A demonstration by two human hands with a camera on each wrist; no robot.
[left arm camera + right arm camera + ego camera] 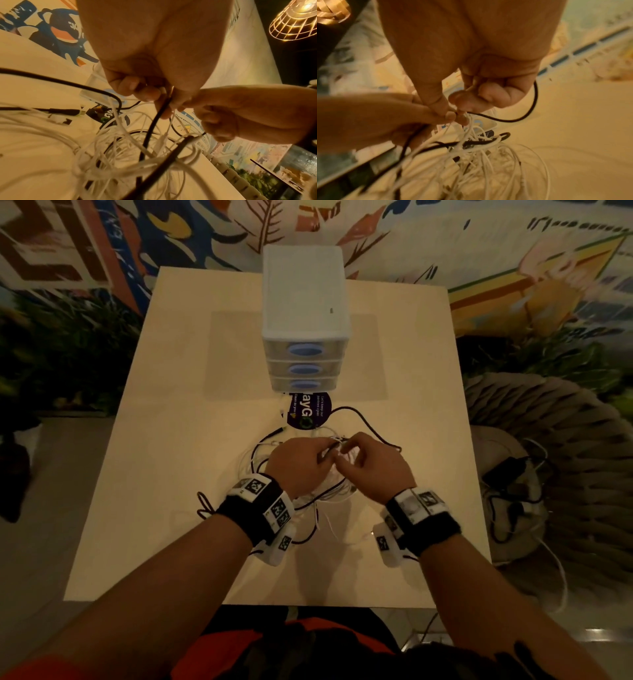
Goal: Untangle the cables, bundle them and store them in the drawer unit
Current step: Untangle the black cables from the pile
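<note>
A tangle of white and black cables (322, 491) lies on the pale table (178, 474) below both hands. My left hand (308, 457) pinches a black cable (152, 124) and a white strand at the top of the knot. My right hand (356, 453) pinches white strands (469, 124) right beside it, fingertips almost touching. The tangle (130, 155) hangs below the fingers in loops. A white drawer unit (303, 316) with three drawers, all closed, and blue handles stands at the table's far middle.
A round purple sticker (308, 410) lies in front of the drawer unit. A black cable (363, 419) loops out to the right. A woven pouf (548, 460) with chargers and cords stands right of the table. A mural wall is behind.
</note>
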